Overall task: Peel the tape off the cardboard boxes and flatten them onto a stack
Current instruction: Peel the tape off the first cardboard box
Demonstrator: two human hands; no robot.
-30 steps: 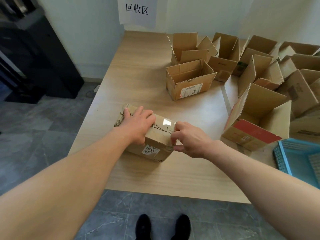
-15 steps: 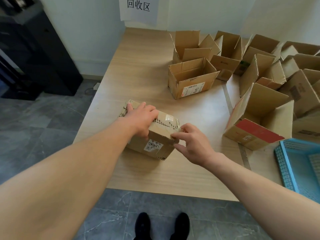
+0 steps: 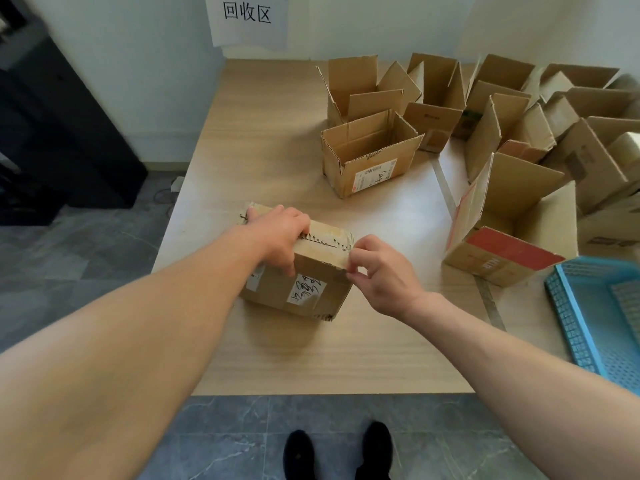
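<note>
A closed, taped cardboard box (image 3: 311, 278) with a handwritten white label lies on the wooden table (image 3: 263, 140) near its front edge. My left hand (image 3: 280, 233) grips the box's top, fingers curled over the near side. Clear tape (image 3: 341, 237) runs along the top seam to the right end. My right hand (image 3: 377, 271) pinches at the tape on the box's right edge with thumb and forefinger.
Several open empty cardboard boxes (image 3: 367, 154) stand across the back and right of the table, one with a red panel (image 3: 509, 251). A blue plastic basket (image 3: 602, 313) sits at the right edge. A paper sign (image 3: 246, 15) hangs on the wall. Grey tiled floor lies below.
The box has tilted and turned slightly under my left hand. My right hand has shifted from the box's top right corner down to its right edge, pinching the tape there.
</note>
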